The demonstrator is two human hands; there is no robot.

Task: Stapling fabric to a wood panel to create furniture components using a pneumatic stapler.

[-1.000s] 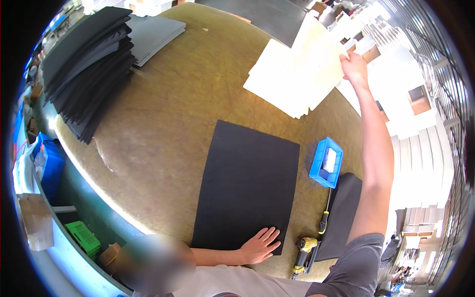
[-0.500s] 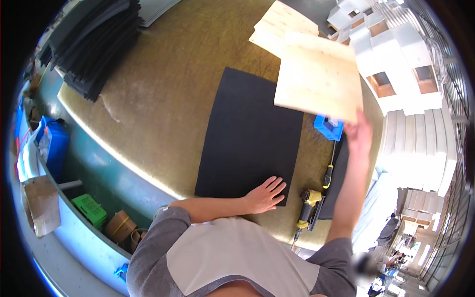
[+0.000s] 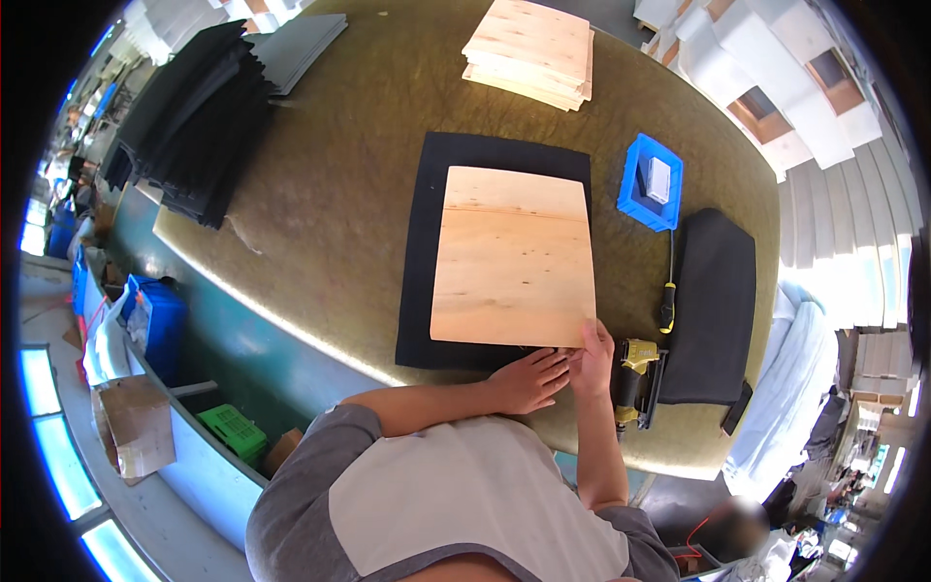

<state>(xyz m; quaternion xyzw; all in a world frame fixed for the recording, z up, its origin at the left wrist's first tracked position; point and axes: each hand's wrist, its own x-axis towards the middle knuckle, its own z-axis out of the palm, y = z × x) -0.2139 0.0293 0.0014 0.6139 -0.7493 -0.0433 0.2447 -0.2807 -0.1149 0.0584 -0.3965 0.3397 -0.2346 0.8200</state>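
Note:
A thin, pale plywood board (image 3: 512,262) lies over a black rectangular sheet (image 3: 419,252), leaving a dark border showing on the left, far and near sides. At the board's near right corner, my right hand (image 3: 592,367) pinches the edge between thumb and fingers. My left hand (image 3: 529,382) rests with fingers stretched at the sheet's near edge, just short of the board, its fingertips close to my right hand. Whether the board lies fully flat at that corner I cannot tell.
Beyond lies a stack of plywood boards (image 3: 533,44). To the right are a blue bin (image 3: 632,207), a yellow-and-black screwdriver (image 3: 667,308), a nail gun (image 3: 635,378) and a dark folded sheet (image 3: 713,310). Black sheets (image 3: 189,116) are piled far left.
My right hand has brought the board from the upper right down over the black sheet. My left hand has stayed near the sheet's near edge. The view has shifted.

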